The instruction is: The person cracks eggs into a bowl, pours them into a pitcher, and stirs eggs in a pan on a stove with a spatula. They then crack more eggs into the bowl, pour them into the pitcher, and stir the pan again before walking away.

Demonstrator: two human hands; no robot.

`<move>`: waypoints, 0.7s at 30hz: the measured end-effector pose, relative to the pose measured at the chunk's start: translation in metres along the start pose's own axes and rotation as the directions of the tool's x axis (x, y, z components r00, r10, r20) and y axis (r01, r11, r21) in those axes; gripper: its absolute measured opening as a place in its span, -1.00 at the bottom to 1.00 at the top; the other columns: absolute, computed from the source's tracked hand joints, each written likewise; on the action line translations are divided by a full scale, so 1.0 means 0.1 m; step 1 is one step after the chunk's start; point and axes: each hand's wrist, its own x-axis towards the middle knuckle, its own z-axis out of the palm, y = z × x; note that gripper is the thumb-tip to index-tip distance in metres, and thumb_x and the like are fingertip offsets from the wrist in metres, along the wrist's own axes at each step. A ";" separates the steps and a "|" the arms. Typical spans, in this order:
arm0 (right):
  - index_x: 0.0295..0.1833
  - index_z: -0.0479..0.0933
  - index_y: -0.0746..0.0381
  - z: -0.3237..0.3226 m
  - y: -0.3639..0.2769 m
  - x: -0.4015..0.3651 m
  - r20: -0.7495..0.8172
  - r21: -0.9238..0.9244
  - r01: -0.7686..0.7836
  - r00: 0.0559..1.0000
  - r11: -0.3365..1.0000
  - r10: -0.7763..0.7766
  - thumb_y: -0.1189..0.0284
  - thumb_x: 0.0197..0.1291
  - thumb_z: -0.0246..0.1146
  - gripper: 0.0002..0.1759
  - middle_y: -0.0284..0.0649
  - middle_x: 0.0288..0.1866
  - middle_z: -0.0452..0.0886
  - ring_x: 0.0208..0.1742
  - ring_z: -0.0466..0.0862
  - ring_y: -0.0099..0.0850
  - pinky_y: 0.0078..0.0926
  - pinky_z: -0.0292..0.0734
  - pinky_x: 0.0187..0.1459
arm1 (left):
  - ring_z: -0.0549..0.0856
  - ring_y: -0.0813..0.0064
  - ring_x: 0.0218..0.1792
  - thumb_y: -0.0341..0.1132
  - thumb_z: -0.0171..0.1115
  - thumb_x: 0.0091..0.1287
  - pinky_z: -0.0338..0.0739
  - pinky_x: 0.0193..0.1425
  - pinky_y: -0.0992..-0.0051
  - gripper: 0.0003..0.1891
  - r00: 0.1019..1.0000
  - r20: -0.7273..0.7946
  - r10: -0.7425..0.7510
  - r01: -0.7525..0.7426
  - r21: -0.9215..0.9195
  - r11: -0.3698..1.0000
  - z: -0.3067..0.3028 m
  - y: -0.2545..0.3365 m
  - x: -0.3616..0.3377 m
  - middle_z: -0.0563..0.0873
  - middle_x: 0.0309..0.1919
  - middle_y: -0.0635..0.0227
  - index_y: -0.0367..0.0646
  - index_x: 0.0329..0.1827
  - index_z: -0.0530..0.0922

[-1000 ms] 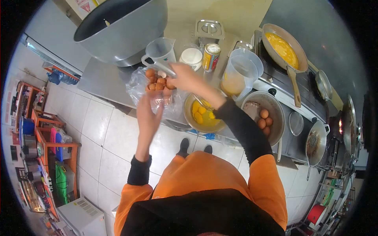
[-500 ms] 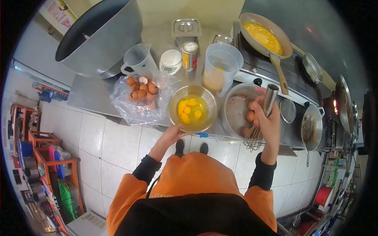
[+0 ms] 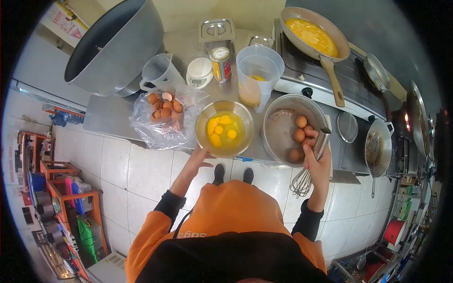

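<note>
My left hand [image 3: 196,161] is at the near left rim of a steel bowl [image 3: 202,126], its fingers apart. Several raw yolks [image 3: 220,130] in clear egg white lie in the bowl. My right hand [image 3: 317,160] is closed around the metal handle of a whisk [image 3: 302,183], whose wires hang past the counter edge. Beside that hand stands a large pot [image 3: 278,134] with several brown eggs [image 3: 301,122] in it; some fingers reach over its right rim. Cracked eggshells [image 3: 166,109] rest on a clear plastic bag [image 3: 153,134] left of the bowl.
Behind the bowl are a measuring jug [image 3: 160,70], a scale [image 3: 199,70], a can [image 3: 220,65] and a plastic pitcher [image 3: 259,66]. A pan of egg [image 3: 312,37] sits on the stove [image 3: 302,89]. A huge pot [image 3: 118,56] stands at the back left.
My right hand has moved down with the whisk, toward the pot's near right rim. My left hand's fingers have spread at the bowl's rim. The view has shifted slightly.
</note>
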 end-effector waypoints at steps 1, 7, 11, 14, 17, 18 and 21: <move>0.08 0.46 0.24 -0.02 0.01 -0.02 -0.017 0.000 0.011 1.000 1.000 -0.011 0.58 0.13 0.19 -0.65 -0.43 -0.37 0.45 -0.52 0.35 -0.72 -0.76 0.24 -0.53 | 0.55 0.37 -0.06 -0.27 0.14 0.27 0.53 -0.14 0.45 -0.45 0.974 -0.162 0.158 -0.144 0.092 0.985 -0.01 -0.17 0.02 0.46 0.01 0.16 -0.24 0.27 0.18; 0.11 0.42 0.25 -0.11 0.01 -0.09 -0.048 0.029 -0.025 0.998 0.999 0.027 0.61 0.13 0.17 -0.62 -0.43 -0.38 0.44 -0.57 0.37 -0.73 -0.79 0.22 -0.60 | 0.43 0.24 -0.02 -0.32 0.36 0.01 0.10 0.14 0.17 -0.85 0.406 -0.106 0.908 -0.390 0.878 0.276 0.31 0.34 -0.24 0.50 -0.19 0.38 -0.02 -0.34 0.61; 0.11 0.41 0.25 -0.13 0.03 -0.11 -0.049 0.001 -0.053 0.997 0.999 0.053 0.62 0.12 0.16 -0.61 -0.44 -0.41 0.43 -0.57 0.38 -0.73 -0.78 0.24 -0.60 | 0.40 0.31 0.07 -0.30 0.38 -0.09 0.00 0.22 -0.06 -0.90 0.439 0.156 0.885 -0.319 0.948 -0.009 0.33 0.53 0.34 0.50 -0.16 0.45 0.02 -0.48 0.64; 0.13 0.39 0.26 -0.17 0.05 -0.16 -0.052 0.004 -0.061 0.997 0.998 0.061 0.61 0.12 0.16 -0.59 -0.43 -0.40 0.42 -0.60 0.36 -0.73 -0.78 0.20 -0.61 | 0.38 0.35 0.10 -0.30 0.38 -0.13 -0.08 0.25 -0.20 -0.91 0.556 0.253 0.791 -0.332 0.941 -0.068 0.32 0.59 0.54 0.48 -0.15 0.48 0.03 -0.53 0.67; 0.15 0.37 0.27 -0.21 0.09 -0.20 -0.069 0.005 -0.053 0.996 0.999 0.053 0.61 0.13 0.15 -0.58 -0.42 -0.40 0.41 -0.62 0.34 -0.74 -0.78 0.16 -0.63 | 0.37 0.37 0.09 -0.28 0.38 -0.14 -0.09 0.26 -0.25 -0.92 0.645 0.309 0.699 -0.325 0.939 -0.115 0.34 0.62 0.61 0.45 -0.16 0.48 0.05 -0.54 0.68; 0.14 0.39 0.26 -0.22 0.07 -0.21 -0.081 0.014 -0.075 0.994 0.997 0.076 0.62 0.13 0.15 -0.59 -0.44 -0.41 0.41 -0.59 0.35 -0.74 -0.78 0.19 -0.59 | 0.36 0.37 0.08 -0.27 0.38 -0.14 -0.07 0.26 -0.25 -0.92 0.663 0.323 0.675 -0.318 0.938 -0.137 0.36 0.63 0.63 0.44 -0.17 0.48 0.05 -0.55 0.68; 0.12 0.41 0.24 -0.27 0.11 -0.23 -0.103 0.038 -0.076 0.992 0.996 0.079 0.63 0.12 0.16 -0.60 -0.46 -0.42 0.41 -0.56 0.36 -0.73 -0.79 0.21 -0.55 | 0.36 0.37 0.07 -0.24 0.41 -0.15 -0.03 0.22 -0.26 -0.89 0.713 0.340 0.613 -0.302 0.938 -0.169 0.44 0.62 0.69 0.43 -0.18 0.48 0.06 -0.52 0.68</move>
